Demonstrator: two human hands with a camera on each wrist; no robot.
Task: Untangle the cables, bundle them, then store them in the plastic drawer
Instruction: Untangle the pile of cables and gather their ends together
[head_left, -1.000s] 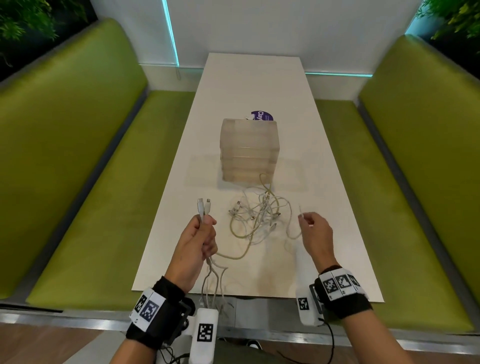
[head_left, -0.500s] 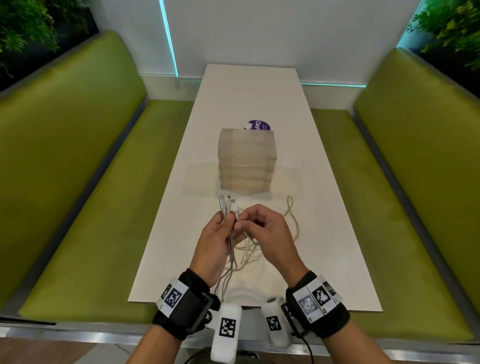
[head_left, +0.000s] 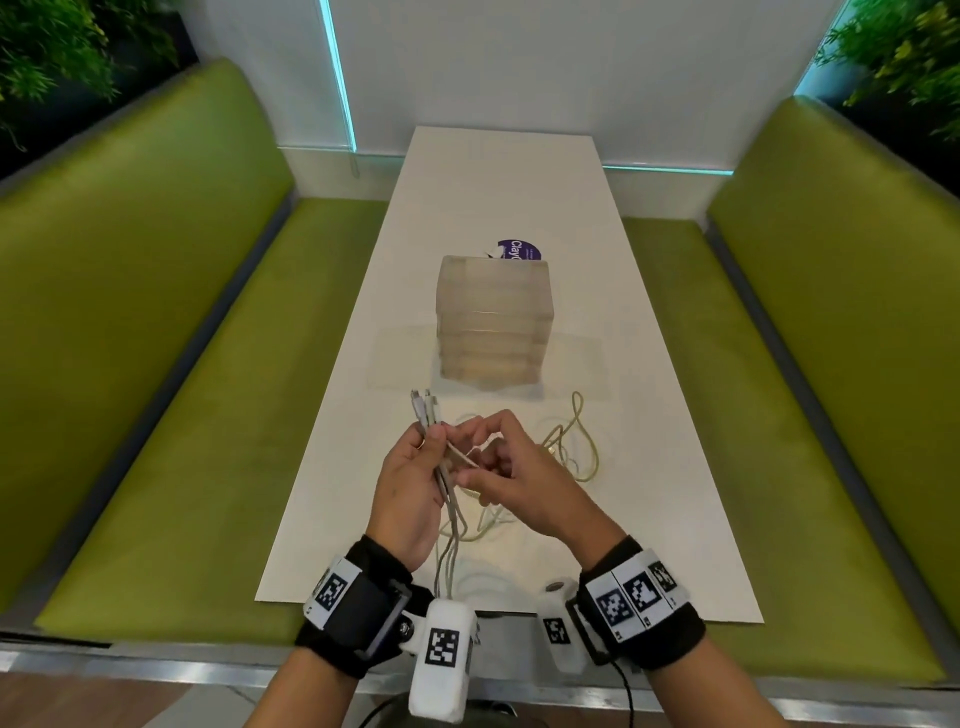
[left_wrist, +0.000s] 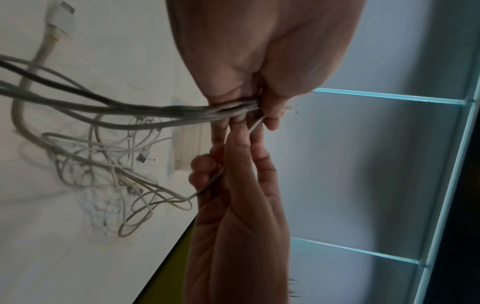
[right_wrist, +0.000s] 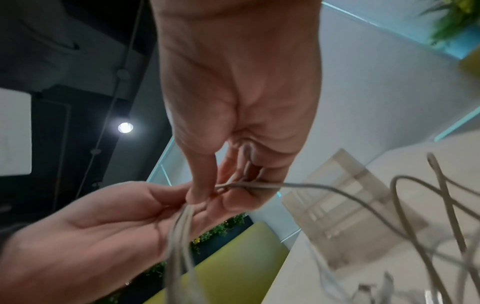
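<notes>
Hands (head_left: 415, 483) (head_left: 524, 478) pinch cables (head_left: 447, 499) above table (head_left: 675, 519).

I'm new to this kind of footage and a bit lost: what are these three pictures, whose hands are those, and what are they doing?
There is no machine: a person wears one camera on the head and one on each wrist. The head view looks down a white table between green benches. The left hand grips a bundle of cables, plug ends sticking up. The right hand pinches one thin cable beside that bundle. More loose cables lie tangled on the table, before a translucent plastic drawer. The wrist views show the same hands close up, from below.
</notes>
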